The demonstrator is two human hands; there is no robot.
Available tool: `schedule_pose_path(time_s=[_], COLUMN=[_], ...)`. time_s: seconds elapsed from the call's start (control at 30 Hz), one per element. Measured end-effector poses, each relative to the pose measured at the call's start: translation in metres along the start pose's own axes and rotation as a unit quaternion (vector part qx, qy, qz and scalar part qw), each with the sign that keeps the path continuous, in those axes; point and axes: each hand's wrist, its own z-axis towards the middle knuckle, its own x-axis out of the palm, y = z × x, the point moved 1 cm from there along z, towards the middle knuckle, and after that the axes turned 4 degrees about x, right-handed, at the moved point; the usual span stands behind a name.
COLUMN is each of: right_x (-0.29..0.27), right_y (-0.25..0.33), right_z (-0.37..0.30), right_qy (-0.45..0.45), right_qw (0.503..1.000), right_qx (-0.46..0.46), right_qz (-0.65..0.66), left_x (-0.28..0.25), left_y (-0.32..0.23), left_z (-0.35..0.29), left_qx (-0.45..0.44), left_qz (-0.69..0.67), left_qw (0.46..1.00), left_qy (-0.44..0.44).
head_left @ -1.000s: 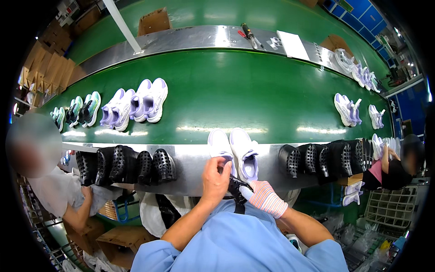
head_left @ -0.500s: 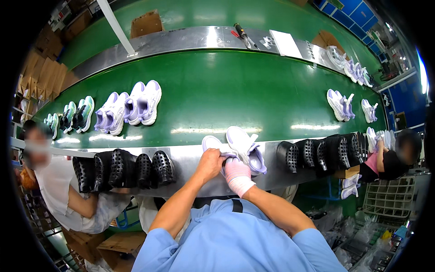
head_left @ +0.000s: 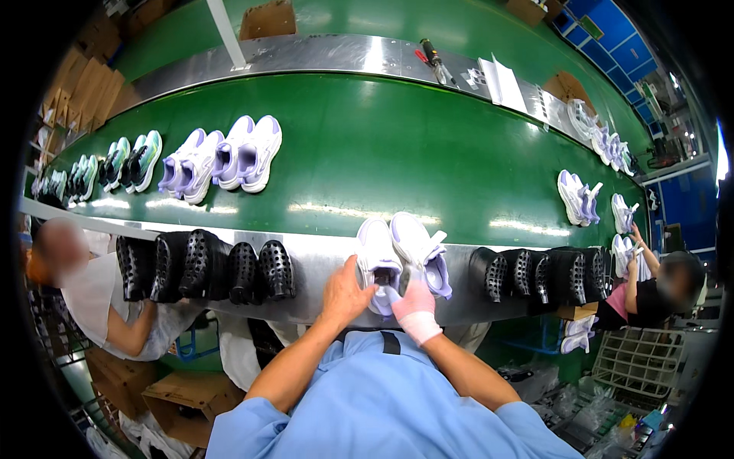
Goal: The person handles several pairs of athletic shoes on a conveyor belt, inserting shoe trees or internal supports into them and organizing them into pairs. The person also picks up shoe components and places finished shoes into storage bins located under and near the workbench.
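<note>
A white and lilac sneaker (head_left: 376,243) stands in front of me on the metal ledge, toe pointing away, its opening toward me. My bare left hand (head_left: 344,294) grips its left side, thumb at the collar and fingers along the outside. On the other side, my right hand (head_left: 417,310), in a pink and white glove with greyish fingertips, grips the collar with the thumb at the opening. The inside of the shoe is partly covered by my thumbs. Close on the right stands a matching sneaker (head_left: 413,233) with its strap sticking out, not held.
Black perforated shoe lasts (head_left: 205,264) line the ledge at left, with more lasts (head_left: 539,275) at right. Paired lilac sneakers (head_left: 248,157) and green-black sneakers (head_left: 141,162) sit on the green belt (head_left: 367,153). A screwdriver (head_left: 432,55) lies on the far rail. People work on both sides.
My left hand has let go of the shoe's upper part and moved to its left side. The right hand has come out to the right collar, uncovering the opening. The view has shifted slightly.
</note>
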Motion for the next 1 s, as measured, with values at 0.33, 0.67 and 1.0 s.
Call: schedule_pose_path(time_s=[0.33, 0.67, 1.0], right_x=[0.024, -0.020, -0.070], right_y=[0.013, 0.042, 0.034], right_z=[0.033, 0.066, 0.043], right_qy=[0.093, 0.267, 0.176], right_qw=[0.993, 0.859, 0.856], right_qx=[-0.013, -0.431, -0.045], right_qz=[-0.071, -0.068, 0.483], left_x=[0.011, 0.019, -0.023], left_y=[0.013, 0.037, -0.026], left_z=[-0.011, -0.007, -0.033], left_qx=[-0.029, -0.069, 0.034], left_qz=[0.128, -0.015, 0.145], left_qw=[0.991, 0.977, 0.979], left_qy=[-0.001, -0.202, -0.142])
